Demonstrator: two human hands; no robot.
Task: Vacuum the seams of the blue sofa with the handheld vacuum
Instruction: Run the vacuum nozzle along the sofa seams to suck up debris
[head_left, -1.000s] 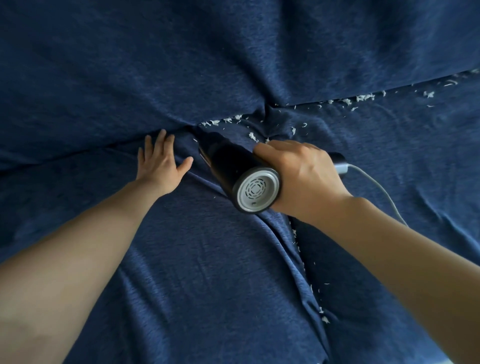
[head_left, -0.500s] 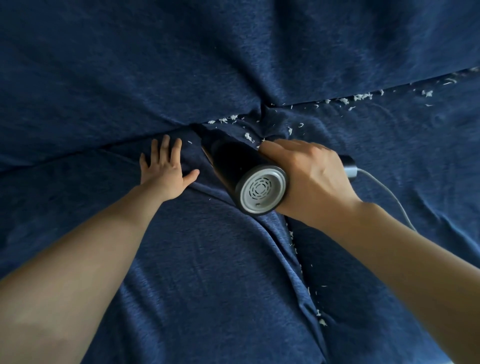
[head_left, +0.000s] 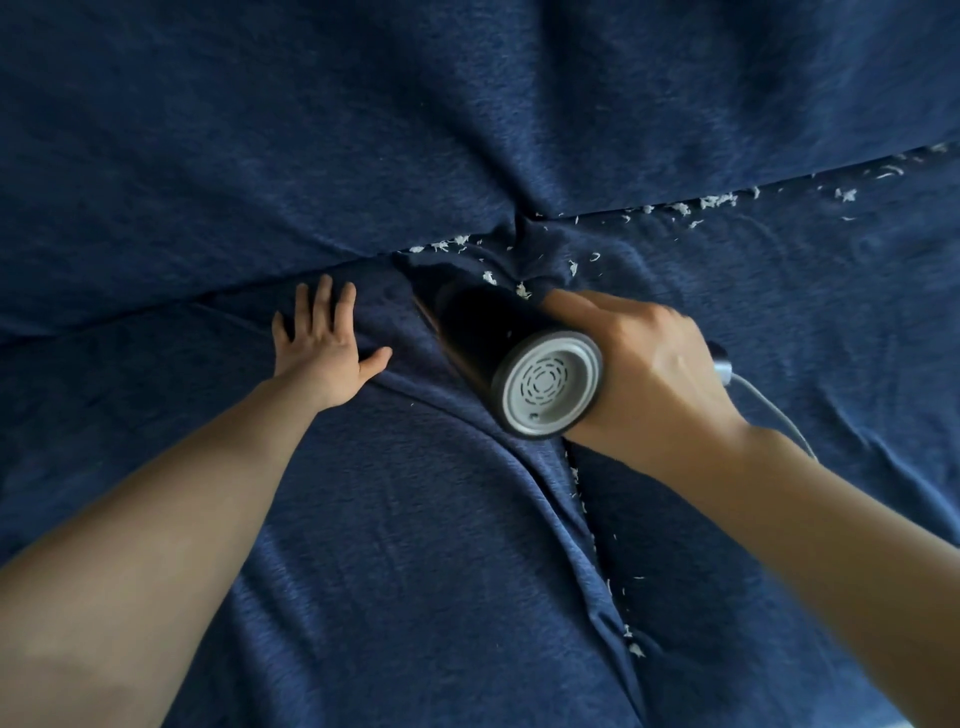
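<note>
1. The blue sofa (head_left: 363, 545) fills the whole frame; seat cushions are seen in the lower half, back cushions in the upper half.
2. A seam between seat and back (head_left: 675, 200) is traced from the left edge, rising toward the upper right. A second seam between two seat cushions (head_left: 597, 545) is seen running from centre frame down toward the bottom edge, right of centre.
3. The handheld vacuum (head_left: 519, 364) is located at centre frame, just where the seams meet. Its dark body is angled up and left, with the nozzle end pushed into the fabric fold; the grey vented rear cap is turned toward the camera.
4. The vacuum is gripped by the right hand (head_left: 649, 374), right of centre, fingers curled over the body's far side.
5. A pale cord (head_left: 769, 405) is seen leaving a handle end behind the right hand and passing behind the forearm.
6. The left hand (head_left: 324, 348) is laid flat on the seat cushion, left of centre, fingers straight and spread, thumb pointed at the vacuum; nothing is held. It is near the vacuum but apart from it.
7. White debris flecks (head_left: 717, 200) are scattered along the back seam at upper right, around the nozzle, and down the cushion seam toward lower right.
</note>
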